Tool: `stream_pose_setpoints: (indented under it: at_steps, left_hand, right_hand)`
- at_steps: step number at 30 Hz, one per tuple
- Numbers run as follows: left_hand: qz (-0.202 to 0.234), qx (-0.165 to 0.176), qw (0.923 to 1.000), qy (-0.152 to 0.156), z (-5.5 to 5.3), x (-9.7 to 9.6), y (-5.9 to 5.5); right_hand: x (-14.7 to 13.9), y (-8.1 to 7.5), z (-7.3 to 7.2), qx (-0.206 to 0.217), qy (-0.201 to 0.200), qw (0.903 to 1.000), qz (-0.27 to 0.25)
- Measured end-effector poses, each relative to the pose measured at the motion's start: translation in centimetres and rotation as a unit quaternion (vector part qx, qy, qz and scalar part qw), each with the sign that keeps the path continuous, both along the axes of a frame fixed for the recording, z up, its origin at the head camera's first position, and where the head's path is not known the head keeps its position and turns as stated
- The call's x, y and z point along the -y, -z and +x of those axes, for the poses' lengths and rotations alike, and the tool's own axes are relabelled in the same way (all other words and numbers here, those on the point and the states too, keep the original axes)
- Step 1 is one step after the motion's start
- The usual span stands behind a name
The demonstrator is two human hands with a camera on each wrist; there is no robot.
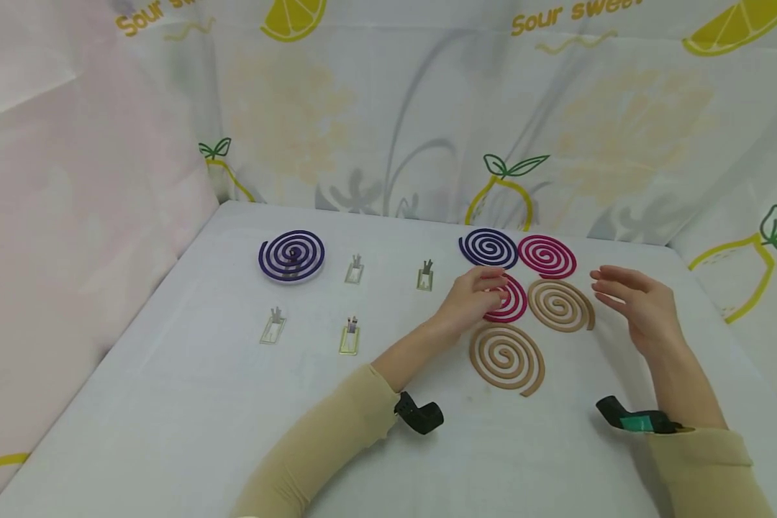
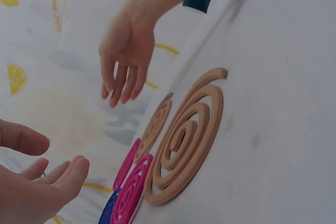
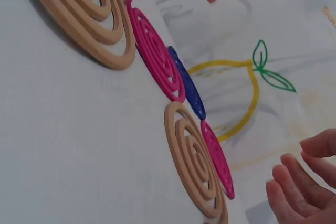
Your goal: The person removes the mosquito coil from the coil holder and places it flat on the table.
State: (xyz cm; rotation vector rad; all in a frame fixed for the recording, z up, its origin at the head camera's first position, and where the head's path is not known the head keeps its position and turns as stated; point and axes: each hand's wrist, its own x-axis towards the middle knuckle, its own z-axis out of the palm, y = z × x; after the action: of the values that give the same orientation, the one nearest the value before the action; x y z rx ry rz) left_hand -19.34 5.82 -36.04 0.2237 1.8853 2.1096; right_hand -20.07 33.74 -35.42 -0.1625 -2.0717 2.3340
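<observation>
My left hand (image 1: 469, 302) hovers over a pink mosquito coil (image 1: 516, 302) with its fingers loosely bent and nothing in them. Part of that coil is hidden behind the fingers in the head view. To the right, my right hand (image 1: 644, 306) is raised beside a tan mosquito coil (image 1: 559, 305), fingers relaxed and holding nothing. Nearer to me lies a second tan coil (image 1: 505, 354). Behind these, a dark purple coil (image 1: 489, 249) and another pink coil (image 1: 547, 257) lie side by side. All of these coils lie close together on the white table.
At the left, another dark purple coil (image 1: 293, 255) sits raised on a small metal stand. Several flat metal coil stands with upright prongs lie around it, among them one at the back (image 1: 355, 270) and one in front (image 1: 349, 338). A lemon-printed cloth (image 1: 388, 108) hangs behind the table.
</observation>
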Motion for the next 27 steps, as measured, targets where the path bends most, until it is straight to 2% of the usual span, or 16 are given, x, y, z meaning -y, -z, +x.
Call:
stream_pose_setpoints:
  at_steps: [4, 9, 19, 27]
  left_hand:
    - [-0.002, -0.007, 0.9998, 0.019, 0.6, 2.4, -0.7]
    - [-0.010, -0.025, 0.9994, 0.023, 0.9, 4.9, -1.0]
    - [-0.039, -0.045, 0.9982, 0.008, 1.4, 9.5, -1.0]
    - [-0.048, -0.031, 0.9983, -0.007, 1.5, 12.8, -0.3]
  right_hand:
    - [1.3, -0.5, 0.3, -0.036, -0.017, 0.9991, -0.012]
    - [2.8, -1.0, 0.6, -0.059, -0.040, 0.9972, -0.022]
    - [5.8, -1.4, 1.5, -0.051, -0.072, 0.9958, 0.025]
    - [8.9, -1.7, 2.8, -0.052, -0.091, 0.9902, 0.092]
